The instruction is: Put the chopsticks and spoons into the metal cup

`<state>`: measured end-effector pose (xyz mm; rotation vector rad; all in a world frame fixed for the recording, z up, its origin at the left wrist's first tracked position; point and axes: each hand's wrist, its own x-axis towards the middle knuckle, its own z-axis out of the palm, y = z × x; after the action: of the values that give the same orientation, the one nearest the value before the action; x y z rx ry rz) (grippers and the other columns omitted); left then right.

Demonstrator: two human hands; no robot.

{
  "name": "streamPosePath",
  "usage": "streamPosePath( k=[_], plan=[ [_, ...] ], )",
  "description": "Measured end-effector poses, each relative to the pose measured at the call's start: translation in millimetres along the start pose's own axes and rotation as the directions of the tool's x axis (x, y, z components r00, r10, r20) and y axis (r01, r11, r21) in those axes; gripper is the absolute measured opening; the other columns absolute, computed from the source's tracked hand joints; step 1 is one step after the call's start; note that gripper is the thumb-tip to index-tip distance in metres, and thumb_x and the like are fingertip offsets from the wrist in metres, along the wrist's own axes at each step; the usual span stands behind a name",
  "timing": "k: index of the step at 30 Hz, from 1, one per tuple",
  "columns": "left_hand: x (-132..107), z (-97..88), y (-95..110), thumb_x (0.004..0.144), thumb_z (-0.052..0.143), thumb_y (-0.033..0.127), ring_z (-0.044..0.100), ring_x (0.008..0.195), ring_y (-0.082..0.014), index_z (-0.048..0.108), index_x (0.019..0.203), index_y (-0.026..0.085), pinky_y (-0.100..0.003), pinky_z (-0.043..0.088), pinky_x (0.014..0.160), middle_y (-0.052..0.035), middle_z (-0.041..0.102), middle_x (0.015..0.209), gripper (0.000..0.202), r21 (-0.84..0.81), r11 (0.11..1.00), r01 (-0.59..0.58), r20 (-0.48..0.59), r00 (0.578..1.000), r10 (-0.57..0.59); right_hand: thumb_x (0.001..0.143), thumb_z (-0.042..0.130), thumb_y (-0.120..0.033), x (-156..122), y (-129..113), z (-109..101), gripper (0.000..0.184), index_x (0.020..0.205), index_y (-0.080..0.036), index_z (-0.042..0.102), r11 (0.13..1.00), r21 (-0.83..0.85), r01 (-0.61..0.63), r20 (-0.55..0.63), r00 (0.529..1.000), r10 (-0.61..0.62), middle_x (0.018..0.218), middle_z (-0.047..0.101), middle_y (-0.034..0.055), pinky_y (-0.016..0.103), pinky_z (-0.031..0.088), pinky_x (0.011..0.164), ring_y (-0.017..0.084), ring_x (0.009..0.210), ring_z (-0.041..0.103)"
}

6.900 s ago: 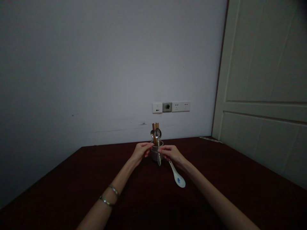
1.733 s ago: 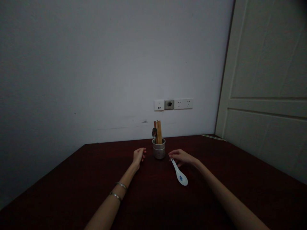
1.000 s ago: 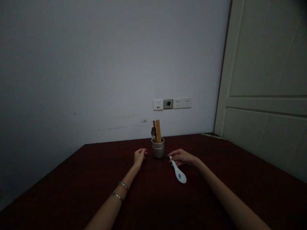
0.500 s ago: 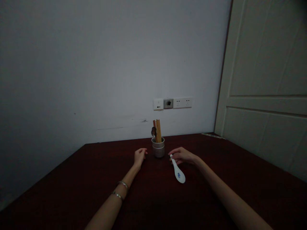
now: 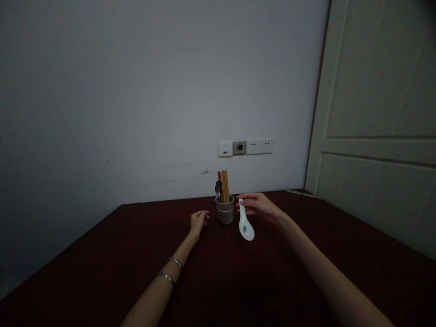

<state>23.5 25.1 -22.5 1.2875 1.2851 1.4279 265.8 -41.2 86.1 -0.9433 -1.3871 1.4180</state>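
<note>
My right hand [image 5: 258, 205] pinches the top of the handle of a white soup spoon [image 5: 245, 227] with a blue pattern in its bowl. The spoon hangs bowl-down above the table, just right of a metal utensil holder [image 5: 225, 213]. Several wooden chopsticks [image 5: 225, 187] stand in the holder beside a dark spoon [image 5: 218, 186]. Left of the holder and apart from it, my left hand [image 5: 198, 221] rests on the table, its fingers loosely curled with nothing visible in them.
The dark red table [image 5: 136, 254] runs back to a grey wall [image 5: 163, 100]. Sockets and a switch [image 5: 239, 147] are set in the wall behind the holder. A pale panelled door [image 5: 378, 113] stands along the right side. A thin strip [image 5: 302, 194] lies at the table's back right.
My right hand has lifted the white soup spoon upward and slightly left, closer to the holder's rim height. My left hand has stayed in place.
</note>
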Motion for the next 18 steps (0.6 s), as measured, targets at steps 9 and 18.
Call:
streamPosePath(
  k=[9, 18],
  plan=[
    [5, -30.8, 77, 0.066, 0.053, 0.038, 0.028, 0.033, -0.0035, 0.049, 0.057, 0.015, -0.017, 0.018, 0.034, 0.0085, 0.033, 0.041, 0.025, -0.346, 0.922, 0.173, 0.343, 0.938, -0.047, 0.07, 0.062, -0.013, -1, -9, 4, 0.025, 0.096, -0.011, 0.059, 0.998, 0.044, 0.052, -0.13, 0.99, -0.046, 0.082, 0.068, 0.011, 0.031, 0.055, 0.065, 0.017, 0.069, 0.065],
    [-64, 2.6, 148, 0.066, 0.062, 0.041, 0.039, 0.037, -0.004, 0.068, 0.069, 0.012, -0.019, 0.022, 0.036, -0.0025, 0.06, 0.055, 0.03, 0.334, 0.918, -0.215, 0.832, 0.524, -0.18, 0.07, 0.061, -0.013, 2, -7, -2, 0.024, 0.094, -0.013, 0.06, 0.994, 0.055, 0.092, -0.297, 0.952, -0.071, 0.079, 0.069, 0.0096, 0.024, 0.054, 0.057, 0.016, 0.068, 0.065]
  ],
)
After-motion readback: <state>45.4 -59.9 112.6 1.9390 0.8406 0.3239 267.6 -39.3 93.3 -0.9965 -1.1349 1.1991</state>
